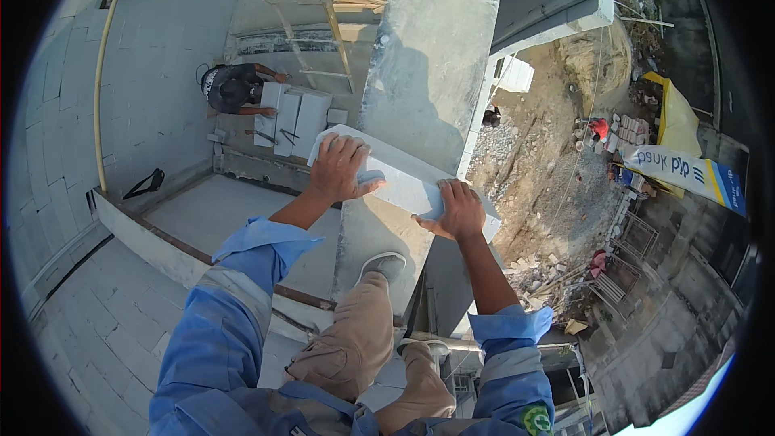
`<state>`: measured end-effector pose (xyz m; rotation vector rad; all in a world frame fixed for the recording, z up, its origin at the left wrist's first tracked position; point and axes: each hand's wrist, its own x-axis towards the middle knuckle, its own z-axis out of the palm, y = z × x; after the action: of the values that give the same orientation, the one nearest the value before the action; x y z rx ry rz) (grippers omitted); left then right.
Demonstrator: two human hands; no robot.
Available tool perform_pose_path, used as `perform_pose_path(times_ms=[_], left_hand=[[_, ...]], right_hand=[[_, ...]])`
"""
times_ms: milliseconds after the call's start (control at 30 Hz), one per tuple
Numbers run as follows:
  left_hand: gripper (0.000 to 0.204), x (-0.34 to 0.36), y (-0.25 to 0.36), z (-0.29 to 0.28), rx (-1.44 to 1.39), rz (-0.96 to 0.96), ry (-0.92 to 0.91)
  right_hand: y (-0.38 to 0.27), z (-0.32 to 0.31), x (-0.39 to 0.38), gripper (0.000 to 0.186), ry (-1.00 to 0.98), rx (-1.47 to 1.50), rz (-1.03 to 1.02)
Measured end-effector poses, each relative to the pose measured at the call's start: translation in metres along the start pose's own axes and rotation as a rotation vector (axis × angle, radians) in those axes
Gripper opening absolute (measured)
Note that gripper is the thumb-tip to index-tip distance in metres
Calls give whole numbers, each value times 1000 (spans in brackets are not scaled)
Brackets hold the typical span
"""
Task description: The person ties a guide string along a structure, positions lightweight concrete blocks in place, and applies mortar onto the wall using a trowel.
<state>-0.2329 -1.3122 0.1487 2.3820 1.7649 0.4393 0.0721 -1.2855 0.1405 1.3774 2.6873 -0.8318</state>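
Observation:
A long white lightweight concrete block [401, 182] lies crosswise in front of me, over a narrow concrete ledge [436, 24]. My left hand [339, 168] grips its left end from above, with the thumb on the near side. Near the right end my right hand [458, 211] is closed over it the same way. Whether the block touches the ledge, I cannot tell. Below my arms, one shoe [381, 264] stands on the ledge, while the other [423, 347] is farther right and lower.
Down to the left, a person in a dark hat [230, 90] bends over several white blocks [303, 119]. A bamboo ladder [329, 16] leans beyond them. Right of the ledge is a deep drop to rubble ground [525, 161]. A bamboo pole [100, 105] stands at the left wall.

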Motion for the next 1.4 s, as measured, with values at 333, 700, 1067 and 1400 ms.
perform_pose_path(times_ms=[333, 700, 1067, 1400], left_hand=[[64, -11, 0, -1, -25, -17, -138], [72, 7, -4, -18, -101, -74, -474], [75, 9, -7, -23, -94, -40, -733], [70, 27, -20, -53, 124, -172, -606]], right_hand=[[6, 18, -5, 88, -105, -16, 25], [8, 8, 0, 100, -221, -35, 79], [-6, -1, -1, 97, -325, -6, 203], [-55, -23, 16, 100, -518, -37, 605]])
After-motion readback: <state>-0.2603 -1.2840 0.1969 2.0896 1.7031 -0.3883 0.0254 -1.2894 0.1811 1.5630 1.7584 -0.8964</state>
